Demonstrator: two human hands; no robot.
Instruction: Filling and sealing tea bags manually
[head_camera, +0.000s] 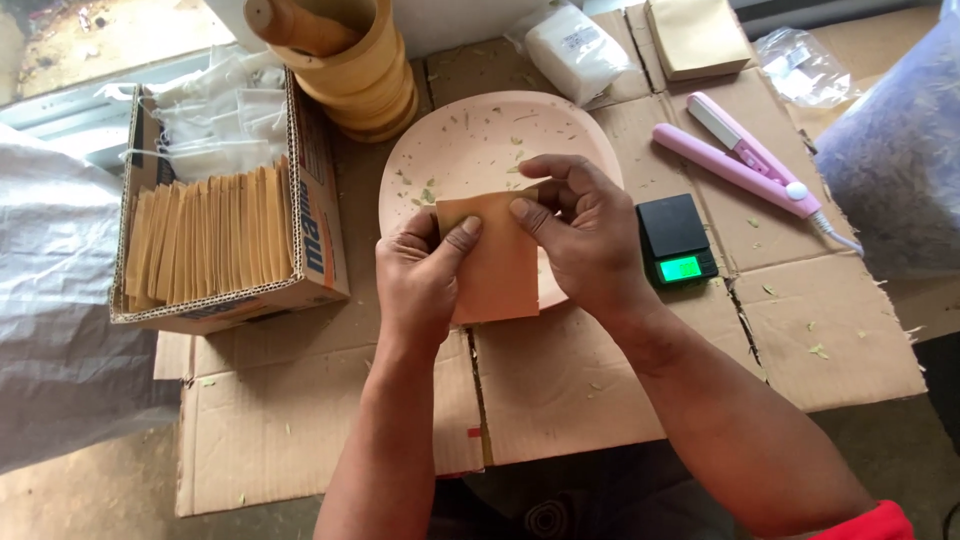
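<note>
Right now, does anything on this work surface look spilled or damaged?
Yes. Green leaf flakes lie scattered over the flattened cardboard and on the pink plate, loose rather than contained. The cardboard's right edge is torn and ragged. Both hands, left hand and right hand, hold a brown paper pouch.

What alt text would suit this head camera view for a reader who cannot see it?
Two bare hands, left hand and right hand, hold a small brown paper pouch by its top edge above a pale pink plate flecked with dried leaf bits. A cardboard box of similar pouches sits left; a black pocket scale and pink heat sealer sit right.

Bare forearms, red sleeve (870, 522) edge
</note>
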